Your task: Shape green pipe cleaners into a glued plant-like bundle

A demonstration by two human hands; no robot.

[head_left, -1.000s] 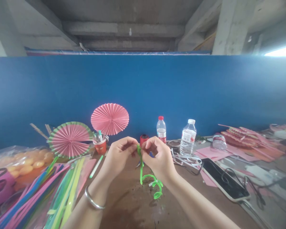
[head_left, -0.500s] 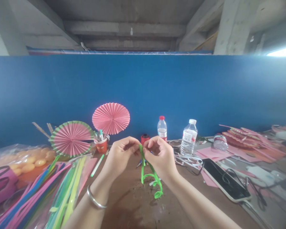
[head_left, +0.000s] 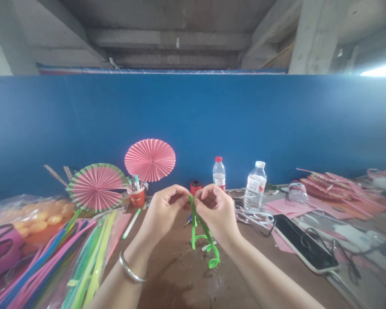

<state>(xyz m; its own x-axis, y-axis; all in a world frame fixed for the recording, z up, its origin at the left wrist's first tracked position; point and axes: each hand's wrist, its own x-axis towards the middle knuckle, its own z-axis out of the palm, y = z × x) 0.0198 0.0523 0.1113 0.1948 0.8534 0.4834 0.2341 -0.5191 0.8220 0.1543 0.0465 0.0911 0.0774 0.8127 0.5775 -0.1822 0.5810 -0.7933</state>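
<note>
Bright green pipe cleaners (head_left: 206, 231), bent and curled at the lower end, hang between my hands above the brown table. My left hand (head_left: 163, 211) pinches their top end between thumb and fingers. Close beside it, my right hand (head_left: 216, 210) is closed on the same top part, its fingertips almost touching the left ones. A silver bangle (head_left: 130, 269) circles my left wrist. Part of the upper green piece is hidden by my fingers.
Bundles of coloured pipe cleaners (head_left: 86, 257) lie at left, near pink paper fans (head_left: 149, 160) and a cup of pens (head_left: 137, 197). A marker (head_left: 131, 224) lies left of my hands. Bottles (head_left: 255, 186), cables and a phone (head_left: 304, 242) are at right.
Both hands stay in nearly the same place, still pinching the green pipe cleaners. The hanging green strands have shifted slightly and their lower loop looks a little narrower.
</note>
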